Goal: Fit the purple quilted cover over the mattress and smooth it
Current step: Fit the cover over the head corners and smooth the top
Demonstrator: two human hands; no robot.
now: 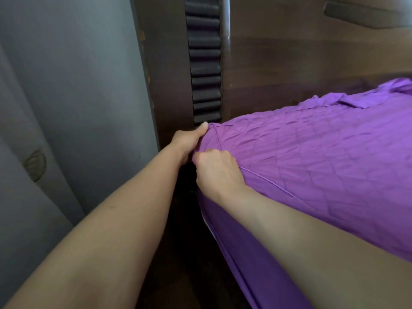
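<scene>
The purple quilted cover lies over the mattress, its top wrinkled and its skirt hanging down the near side. My left hand grips the cover at the mattress corner by the headboard, thumb on top. My right hand is closed on the cover's piped edge just below that corner. A thin white strip of mattress shows under the skirt. At the far right the cover is bunched and folded against the headboard.
A dark wooden headboard with a ribbed black post stands behind the bed. Grey curtains hang at the left. A narrow dark gap lies between curtain and bed.
</scene>
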